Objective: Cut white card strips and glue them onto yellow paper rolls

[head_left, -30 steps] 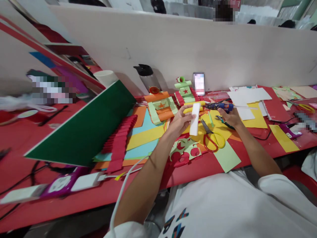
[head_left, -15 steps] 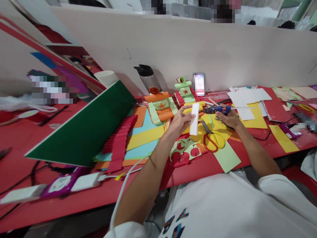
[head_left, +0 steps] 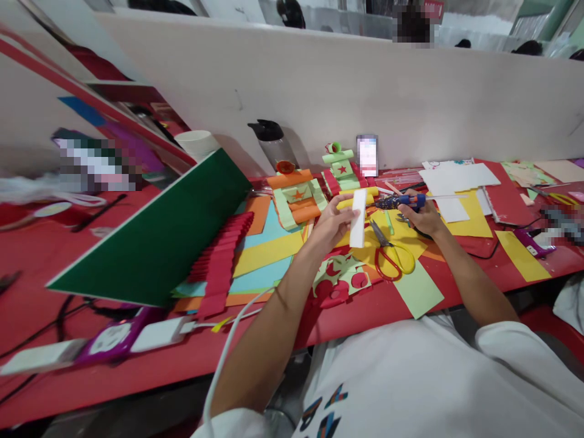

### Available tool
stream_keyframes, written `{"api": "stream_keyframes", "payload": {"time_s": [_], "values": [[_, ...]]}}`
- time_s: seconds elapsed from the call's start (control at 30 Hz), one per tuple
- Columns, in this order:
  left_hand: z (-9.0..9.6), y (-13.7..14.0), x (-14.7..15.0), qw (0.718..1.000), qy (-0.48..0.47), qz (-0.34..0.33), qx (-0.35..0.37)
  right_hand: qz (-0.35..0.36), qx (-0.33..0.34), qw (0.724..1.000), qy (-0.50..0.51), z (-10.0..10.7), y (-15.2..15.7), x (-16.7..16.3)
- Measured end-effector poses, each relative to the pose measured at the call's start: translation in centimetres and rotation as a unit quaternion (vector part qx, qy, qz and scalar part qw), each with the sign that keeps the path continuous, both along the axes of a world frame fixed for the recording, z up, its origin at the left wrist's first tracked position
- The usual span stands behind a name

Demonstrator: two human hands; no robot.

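My left hand is closed on a narrow white strip, held upright with the thumb on its front. Right behind the strip are yellow paper rolls; whether the fingers touch them I cannot tell. My right hand grips a blue glue gun whose nozzle points left at the strip's back side. A white glue stick juts from the gun's rear. Below the hands lie scissors with red and yellow handles, on yellow paper.
A tilted green board and a pleated red paper strip are at left. Behind stand a bottle, paper figures and a phone. A power strip with a white cable lies at the front left.
Almost nothing differs. Both hands, the white strip and the glue gun keep nearly the same place; the view has shifted very slightly.
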State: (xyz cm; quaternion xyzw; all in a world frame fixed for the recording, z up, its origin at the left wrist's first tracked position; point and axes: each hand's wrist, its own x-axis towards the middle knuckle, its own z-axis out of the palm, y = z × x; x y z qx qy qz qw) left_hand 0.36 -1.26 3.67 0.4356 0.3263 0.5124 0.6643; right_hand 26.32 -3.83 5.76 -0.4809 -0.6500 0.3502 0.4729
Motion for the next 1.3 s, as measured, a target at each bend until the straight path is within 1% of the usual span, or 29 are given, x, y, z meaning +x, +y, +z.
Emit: {"api": "stream_keyframes", "payload": {"time_s": [0.13, 0.27, 0.37, 0.5, 0.57, 0.67, 0.8, 0.97, 1.1, 1.2, 1.3], "values": [[0.0, -0.1, -0.1, 1.000, 0.006, -0.014, 0.004, -0.021, 0.012, 1.000, -0.013, 0.2, -0.1, -0.1], [0.0, -0.1, 0.0, 1.000, 0.004, -0.011, 0.007, -0.019, 0.015, 1.000, -0.016, -0.1, 0.1, -0.1], [0.0, -0.1, 0.0, 1.000, 0.001, -0.005, 0.003, -0.005, 0.015, 1.000, -0.021, -0.6, 0.3, 0.1], [0.1, -0.1, 0.1, 1.000, -0.010, 0.007, -0.001, 0.026, 0.021, 0.998, -0.053, -1.1, 0.6, 0.6], [0.0, 0.0, 0.1, 1.000, -0.008, 0.009, 0.000, 0.041, 0.012, 0.997, -0.063, -0.9, 0.5, 0.7], [-0.1, 0.0, 0.1, 1.000, -0.002, 0.013, 0.005, 0.062, -0.004, 0.997, -0.049, -0.4, 0.1, 0.7], [0.0, 0.0, 0.0, 1.000, -0.008, 0.012, 0.003, 0.082, 0.002, 0.996, -0.033, 0.2, -0.2, 0.5], [-0.1, 0.1, 0.0, 1.000, -0.011, 0.011, 0.003, 0.068, 0.019, 0.997, -0.029, -0.5, 0.1, 0.6], [-0.1, 0.0, 0.0, 1.000, -0.015, 0.006, 0.007, 0.047, 0.049, 0.997, -0.032, -1.3, 0.6, 0.7], [0.0, -0.1, 0.1, 1.000, -0.014, 0.005, 0.009, 0.035, 0.062, 0.997, -0.032, -1.3, 0.7, 0.7], [0.2, -0.2, 0.2, 1.000, -0.021, 0.008, 0.003, 0.044, 0.058, 0.996, -0.051, -1.0, 0.5, 0.7]]}}
